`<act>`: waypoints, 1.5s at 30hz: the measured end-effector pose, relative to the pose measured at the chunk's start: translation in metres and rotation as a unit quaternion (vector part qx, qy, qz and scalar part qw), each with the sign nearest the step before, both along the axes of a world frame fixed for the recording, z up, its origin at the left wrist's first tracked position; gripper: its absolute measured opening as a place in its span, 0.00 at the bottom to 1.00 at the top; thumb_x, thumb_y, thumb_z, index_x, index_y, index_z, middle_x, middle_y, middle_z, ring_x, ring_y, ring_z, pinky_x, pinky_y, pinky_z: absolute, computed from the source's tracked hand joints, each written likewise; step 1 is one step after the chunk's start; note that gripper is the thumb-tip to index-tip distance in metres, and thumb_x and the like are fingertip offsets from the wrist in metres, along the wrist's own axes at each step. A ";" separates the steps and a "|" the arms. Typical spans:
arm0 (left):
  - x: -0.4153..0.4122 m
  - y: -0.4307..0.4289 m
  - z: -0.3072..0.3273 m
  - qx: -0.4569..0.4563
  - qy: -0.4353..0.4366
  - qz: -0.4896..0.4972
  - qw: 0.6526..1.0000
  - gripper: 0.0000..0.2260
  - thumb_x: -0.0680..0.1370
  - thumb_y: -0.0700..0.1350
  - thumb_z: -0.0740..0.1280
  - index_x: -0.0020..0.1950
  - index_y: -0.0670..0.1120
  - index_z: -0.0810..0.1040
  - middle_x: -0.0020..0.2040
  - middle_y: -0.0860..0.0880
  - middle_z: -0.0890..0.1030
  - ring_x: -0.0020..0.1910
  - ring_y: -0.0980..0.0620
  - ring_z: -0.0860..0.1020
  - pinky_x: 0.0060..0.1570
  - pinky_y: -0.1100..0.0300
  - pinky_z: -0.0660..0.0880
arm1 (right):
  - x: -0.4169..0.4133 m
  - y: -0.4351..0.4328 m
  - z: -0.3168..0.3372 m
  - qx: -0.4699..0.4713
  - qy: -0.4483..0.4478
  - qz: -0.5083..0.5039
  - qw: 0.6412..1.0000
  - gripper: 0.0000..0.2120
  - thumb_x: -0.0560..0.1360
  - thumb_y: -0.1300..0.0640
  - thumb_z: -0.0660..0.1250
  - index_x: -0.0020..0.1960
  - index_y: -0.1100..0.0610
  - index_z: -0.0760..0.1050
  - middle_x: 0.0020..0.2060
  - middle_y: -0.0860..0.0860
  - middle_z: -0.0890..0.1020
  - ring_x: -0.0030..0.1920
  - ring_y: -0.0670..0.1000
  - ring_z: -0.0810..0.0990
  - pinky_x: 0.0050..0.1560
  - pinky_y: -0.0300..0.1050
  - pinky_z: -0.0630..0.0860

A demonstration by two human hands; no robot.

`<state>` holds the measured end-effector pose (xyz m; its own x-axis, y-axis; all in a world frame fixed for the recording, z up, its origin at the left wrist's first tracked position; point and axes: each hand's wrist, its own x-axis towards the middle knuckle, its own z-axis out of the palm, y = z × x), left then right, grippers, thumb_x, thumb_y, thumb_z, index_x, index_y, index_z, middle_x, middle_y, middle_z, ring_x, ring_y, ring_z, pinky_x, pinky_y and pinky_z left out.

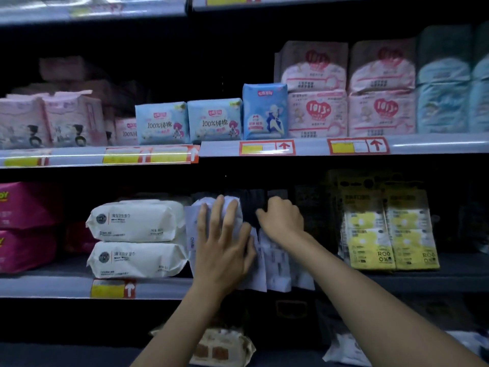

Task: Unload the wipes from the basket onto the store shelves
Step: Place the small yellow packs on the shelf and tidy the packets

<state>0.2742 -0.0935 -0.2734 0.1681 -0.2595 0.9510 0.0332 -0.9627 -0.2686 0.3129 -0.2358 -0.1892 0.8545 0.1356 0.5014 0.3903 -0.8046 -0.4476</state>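
Note:
Several white wipe packs (275, 263) stand upright on the middle shelf (66, 286), between two stacked white wipe packs (137, 221) and dark packs. My left hand (222, 242) lies flat with fingers spread against the front of the leftmost upright pack. My right hand (283, 218) reaches over the tops of the packs, its fingers curled on a dark pack (252, 210) behind them. The basket is out of view.
Yellow packs (389, 229) stand at the right of the same shelf, magenta packs (23, 226) at the left. The shelf above carries blue packs (214, 120) and pink packs (317, 112). More packs (222, 348) lie on the shelf below.

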 end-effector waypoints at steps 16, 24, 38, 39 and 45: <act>0.018 0.006 -0.007 0.005 -0.087 -0.038 0.995 0.11 0.77 0.49 0.64 0.45 0.46 0.85 0.75 0.41 0.68 0.77 0.36 0.67 0.77 0.34 0.60 | 0.038 0.031 0.014 -0.034 0.113 0.044 0.992 0.17 0.83 0.57 0.60 0.70 0.58 0.75 0.68 0.59 0.77 0.67 0.61 0.77 0.64 0.52 0.75; 0.020 0.007 -0.009 0.013 -0.099 -0.051 0.994 0.12 0.77 0.47 0.63 0.45 0.44 0.85 0.74 0.40 0.68 0.76 0.35 0.68 0.76 0.31 0.60 | 0.040 -0.009 0.002 0.066 0.058 -0.003 0.996 0.06 0.81 0.59 0.61 0.47 0.58 0.73 0.43 0.56 0.77 0.43 0.57 0.75 0.42 0.44 0.70; 0.021 0.008 -0.009 0.021 -0.108 -0.032 0.993 0.13 0.79 0.48 0.62 0.44 0.43 0.83 0.74 0.39 0.68 0.76 0.33 0.69 0.75 0.29 0.61 | 0.036 -0.009 0.014 0.172 0.166 0.066 0.969 0.12 0.82 0.60 0.60 0.59 0.66 0.77 0.56 0.62 0.80 0.54 0.60 0.80 0.49 0.44 0.72; 0.021 0.008 -0.010 0.021 -0.108 -0.032 0.993 0.13 0.79 0.48 0.62 0.44 0.43 0.83 0.73 0.39 0.68 0.76 0.33 0.70 0.75 0.29 0.61 | 0.036 -0.016 0.020 0.191 0.175 0.070 0.963 0.15 0.82 0.61 0.59 0.64 0.67 0.75 0.60 0.63 0.80 0.58 0.61 0.79 0.52 0.45 0.72; 0.022 0.009 -0.010 0.022 -0.113 -0.031 0.993 0.12 0.79 0.47 0.63 0.44 0.42 0.83 0.73 0.39 0.68 0.75 0.33 0.71 0.74 0.29 0.62 | -0.004 -0.071 -0.012 0.230 0.012 0.069 0.971 0.16 0.82 0.60 0.59 0.68 0.54 0.74 0.58 0.53 0.81 0.55 0.55 0.82 0.52 0.51 0.80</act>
<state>0.2964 -0.0844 -0.2833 -0.0658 -0.3054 0.9500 0.0384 -0.9521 -0.3034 0.3087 -0.3070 -0.2012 0.8560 0.0165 0.5167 0.4659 -0.4579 -0.7572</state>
